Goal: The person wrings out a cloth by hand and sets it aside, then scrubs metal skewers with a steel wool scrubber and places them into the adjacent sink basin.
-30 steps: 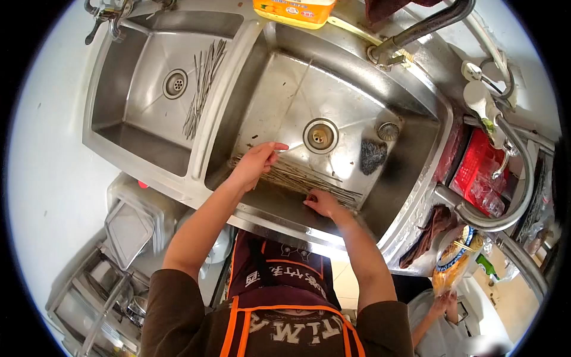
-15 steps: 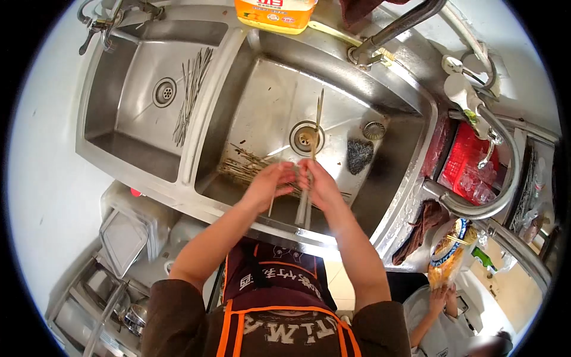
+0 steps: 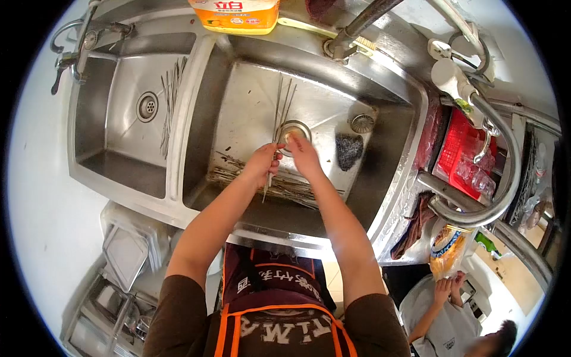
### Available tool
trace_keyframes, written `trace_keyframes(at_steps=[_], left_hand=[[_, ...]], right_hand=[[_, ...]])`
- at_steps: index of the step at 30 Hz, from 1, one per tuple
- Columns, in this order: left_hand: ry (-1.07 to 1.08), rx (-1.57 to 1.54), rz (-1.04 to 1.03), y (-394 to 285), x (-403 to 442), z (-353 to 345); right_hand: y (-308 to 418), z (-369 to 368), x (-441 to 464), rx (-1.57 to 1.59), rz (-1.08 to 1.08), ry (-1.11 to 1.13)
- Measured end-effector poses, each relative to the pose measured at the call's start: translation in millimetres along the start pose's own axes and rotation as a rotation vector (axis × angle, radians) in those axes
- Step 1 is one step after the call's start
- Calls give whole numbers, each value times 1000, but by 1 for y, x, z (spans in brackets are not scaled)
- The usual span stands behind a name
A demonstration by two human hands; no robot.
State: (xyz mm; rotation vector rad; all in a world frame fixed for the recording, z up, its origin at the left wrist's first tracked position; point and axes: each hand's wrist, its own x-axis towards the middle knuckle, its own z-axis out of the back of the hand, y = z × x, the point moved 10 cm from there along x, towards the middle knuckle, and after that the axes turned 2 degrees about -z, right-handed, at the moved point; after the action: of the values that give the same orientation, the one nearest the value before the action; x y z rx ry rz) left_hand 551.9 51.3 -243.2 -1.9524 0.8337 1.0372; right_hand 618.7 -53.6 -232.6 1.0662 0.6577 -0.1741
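My left hand [image 3: 262, 163] is closed around a few thin sticks [image 3: 284, 101] that stand up over the right basin [image 3: 247, 98]. Close beside it, my right hand [image 3: 302, 156] is over the drain [image 3: 295, 129]; its fingers are blurred, and whether they hold anything is unclear. Below both hands a loose pile of thin sticks [image 3: 294, 191] lies along the near side of that basin. More sticks [image 3: 172, 107] lie in the left basin [image 3: 128, 89], right of its drain.
A dark scouring pad [image 3: 349, 151] and a metal strainer [image 3: 362, 124] sit at the basin's right. An orange-labelled jug [image 3: 238, 15] and a brush [image 3: 321, 30] are behind. A red basket [image 3: 461, 149] stands right; a person [image 3: 443, 321] holds a bag of food [image 3: 447, 253] at lower right.
Both hands came together over the pile, then moved farther into the basin with a few sticks lifted upright. The camera view has shifted, and the other person's head has come into view.
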Motion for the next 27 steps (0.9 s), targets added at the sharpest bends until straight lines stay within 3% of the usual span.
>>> trace_keyframes(at_steps=[1,3,5,6,8,11,12,13,15,17,18,20,23,24,27], left_hand=[[1,1,3,-5,-2,-3],[-151,166,-30,-18,-7,10],[-167,172,-49,-19,-1,17],[-164,166,-84,-20,8,22],[-162,159,-121,-20,21,25],[-167,171,-176,-27,20,29],[-153,185,-181,-30,15,26],[-135,199,-186,-32,9,21],[-128,196,-188,-28,-1,14],[-87,222,-255,-29,-16,3],[-86,225,-255,-28,-23,-2],[-81,257,-338,-32,-36,-12],[15,82,-374,-23,-38,-18],[16,83,-376,-25,-41,-20],[6,153,-332,-26,-51,-25]], right_hand=[[23,35,-12,-304,283,-297],[26,97,-36,-845,310,-692],[-8,146,-46,-763,38,-764],[-17,147,-45,-761,37,-763],[-81,142,-29,-496,-235,-588],[-86,117,-7,-473,-64,-398],[-82,106,-4,-287,-79,-336],[-72,85,-1,341,93,-222],[-83,50,-8,743,-133,-105],[-37,20,-39,1191,-273,53],[-36,15,-46,1192,-271,52],[-19,-10,-57,1361,-262,276],[-13,-24,-69,1422,-337,318],[-23,-28,-68,1370,-426,265],[-16,-26,-70,1327,-391,309]])
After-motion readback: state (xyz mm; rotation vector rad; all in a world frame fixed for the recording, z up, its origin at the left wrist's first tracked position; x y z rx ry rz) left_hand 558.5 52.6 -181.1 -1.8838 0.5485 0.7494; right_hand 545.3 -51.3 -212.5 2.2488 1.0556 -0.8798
